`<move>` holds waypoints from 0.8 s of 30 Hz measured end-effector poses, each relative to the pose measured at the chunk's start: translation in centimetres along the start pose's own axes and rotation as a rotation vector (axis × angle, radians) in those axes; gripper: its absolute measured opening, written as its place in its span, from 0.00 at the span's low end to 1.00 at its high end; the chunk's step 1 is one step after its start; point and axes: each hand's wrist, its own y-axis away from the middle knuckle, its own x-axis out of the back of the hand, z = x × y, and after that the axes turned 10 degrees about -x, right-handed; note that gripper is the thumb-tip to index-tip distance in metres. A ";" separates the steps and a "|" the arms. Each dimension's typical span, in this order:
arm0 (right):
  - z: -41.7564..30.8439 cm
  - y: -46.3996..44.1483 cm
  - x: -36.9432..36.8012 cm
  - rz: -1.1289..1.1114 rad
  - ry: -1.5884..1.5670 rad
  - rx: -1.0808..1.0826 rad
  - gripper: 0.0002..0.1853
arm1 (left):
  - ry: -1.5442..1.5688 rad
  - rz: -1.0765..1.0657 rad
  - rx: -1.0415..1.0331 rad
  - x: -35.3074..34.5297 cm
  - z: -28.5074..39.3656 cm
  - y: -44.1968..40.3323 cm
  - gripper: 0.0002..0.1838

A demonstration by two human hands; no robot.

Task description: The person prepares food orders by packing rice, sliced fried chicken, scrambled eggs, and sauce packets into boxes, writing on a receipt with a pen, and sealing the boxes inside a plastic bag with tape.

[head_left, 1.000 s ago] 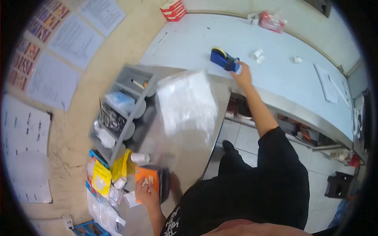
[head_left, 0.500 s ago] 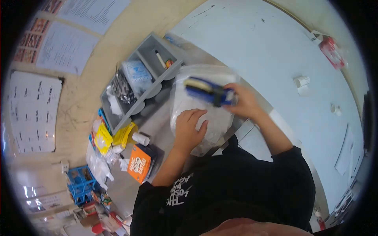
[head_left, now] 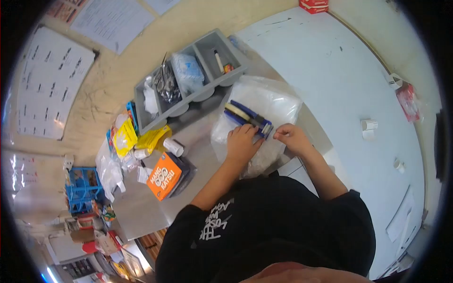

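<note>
Steel counter (head_left: 137,207) under the work, with a pale tabletop (head_left: 330,61) spreading out beyond the right fingers, and we have the one view, from the head. Clear plastic bags (head_left: 283,101) lie beneath both sets of fingers, and on top of them, here it is, a blue tape dispenser (head_left: 247,118)! Left hand (head_left: 243,141) is the nearer one: its fingers touch the dispenser's near end, though whether they are clamped on it or simply laid across it, I can't tell. Right hand (head_left: 293,139) sits just beside that same end, thumb and fingertips drawn together in a pinch; any strip of tape between them is too small to make out. Look at that long axis: it slants from the near end, between the two hands, away past the left fingertips, with the pale tape roll (head_left: 238,112) at the far side. So the dispenser's end points towards the right fingers. Farther beyond the left fingers, a grey bin (head_left: 219,82); well left of them, an orange box (head_left: 165,177).
</note>
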 end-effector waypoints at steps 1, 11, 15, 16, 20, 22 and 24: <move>0.7 0.9 -0.5 -0.036 -0.037 -0.212 0.11 | 0.012 -0.007 -0.019 -0.1 -0.1 0.1 0.18; -3.6 2.3 1.4 0.124 0.121 -0.097 0.06 | 0.089 -0.141 -0.256 7.7 -5.4 5.5 0.32; -10.0 5.3 -3.8 -0.057 -0.083 -0.020 0.06 | -0.150 -0.303 0.243 17.0 -12.6 17.1 0.47; -10.4 5.5 -6.8 -0.141 -0.060 0.009 0.07 | -0.154 -0.301 0.260 17.6 -13.6 19.8 0.47; -11.8 7.4 -22.2 -0.512 -0.158 -0.218 0.10 | -0.253 -0.312 0.359 18.5 -16.4 25.1 0.47; -11.2 8.4 -29.2 -0.531 -0.274 -0.269 0.12 | -0.225 -0.224 0.334 18.1 -16.9 25.2 0.43; -9.9 8.4 -34.5 -0.463 -0.272 -0.305 0.13 | -0.213 -0.173 0.317 17.6 -17.3 25.4 0.42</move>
